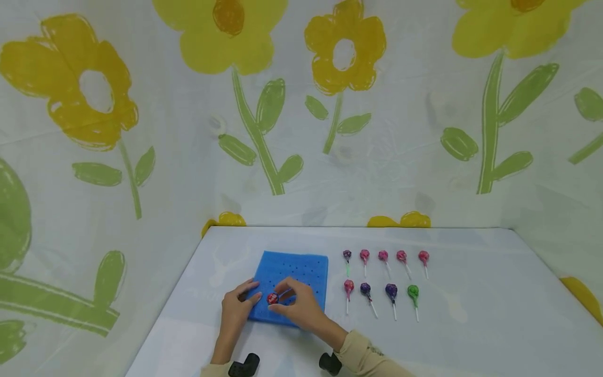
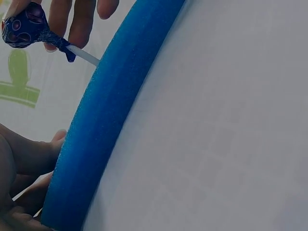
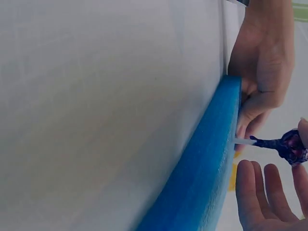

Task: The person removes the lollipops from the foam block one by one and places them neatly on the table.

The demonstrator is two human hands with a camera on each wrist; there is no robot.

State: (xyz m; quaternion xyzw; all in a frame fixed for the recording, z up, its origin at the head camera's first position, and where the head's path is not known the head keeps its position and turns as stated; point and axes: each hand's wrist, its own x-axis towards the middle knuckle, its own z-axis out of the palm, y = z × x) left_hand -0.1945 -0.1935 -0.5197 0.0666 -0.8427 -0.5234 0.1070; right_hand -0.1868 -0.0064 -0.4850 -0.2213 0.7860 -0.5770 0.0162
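Note:
A blue foam pad with small holes lies flat on the white table. My left hand holds its left edge, thumb bent on the top face; the right wrist view shows that hand against the pad. My right hand pinches the head of a red-wrapped lollipop over the pad's near left part. In the left wrist view the lollipop is tilted and the tip of its white stick meets the pad. The right wrist view shows the lollipop the same way.
To the right of the pad, several lollipops lie in two rows, a far row and a near row, heads pointing away from me. A flower-print cloth walls in the table on three sides. Black wrist cameras sit near the front edge.

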